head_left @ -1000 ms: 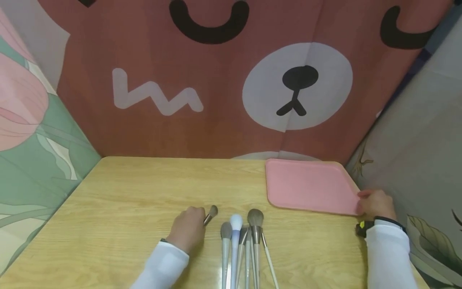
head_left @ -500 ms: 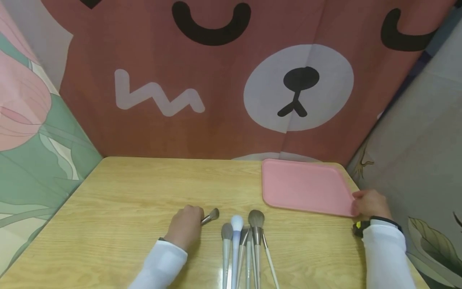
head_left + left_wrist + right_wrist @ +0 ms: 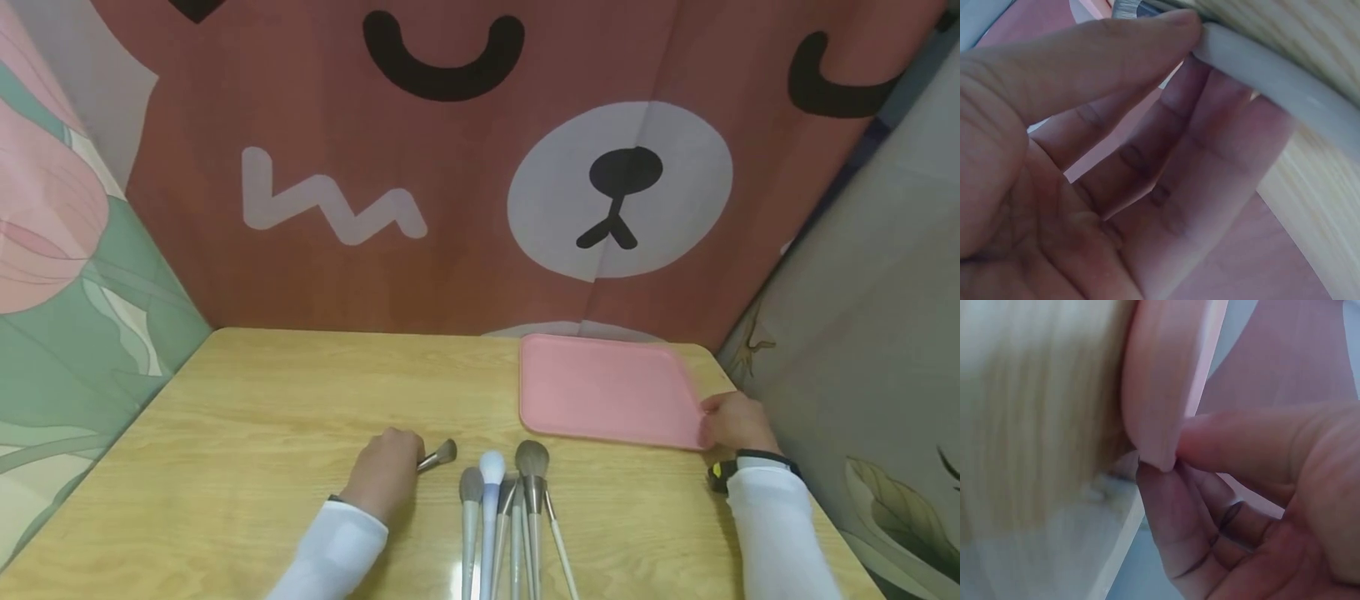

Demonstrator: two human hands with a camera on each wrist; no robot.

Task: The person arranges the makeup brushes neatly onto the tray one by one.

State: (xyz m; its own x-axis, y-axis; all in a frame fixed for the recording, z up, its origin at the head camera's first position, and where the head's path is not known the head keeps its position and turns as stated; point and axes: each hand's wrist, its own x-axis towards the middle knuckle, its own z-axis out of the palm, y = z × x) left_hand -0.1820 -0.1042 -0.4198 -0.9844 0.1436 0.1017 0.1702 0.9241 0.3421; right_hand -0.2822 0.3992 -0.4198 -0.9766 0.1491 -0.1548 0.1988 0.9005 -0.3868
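The left hand (image 3: 386, 473), back uppermost over the table (image 3: 300, 400), pinches a makeup brush (image 3: 442, 454) between thumb and fingers, the bristled head poking out just to the right of the knuckles. Other brushes (image 3: 533, 477) lie bunched just right of that hand. The right hand (image 3: 741, 423) grips the near right corner of a shallow pink tray (image 3: 607, 387), which stretches to that hand's left.

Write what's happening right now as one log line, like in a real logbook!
left hand: pinches brush | right hand: pinches pink tray at right edge | other brushes: bunched on table
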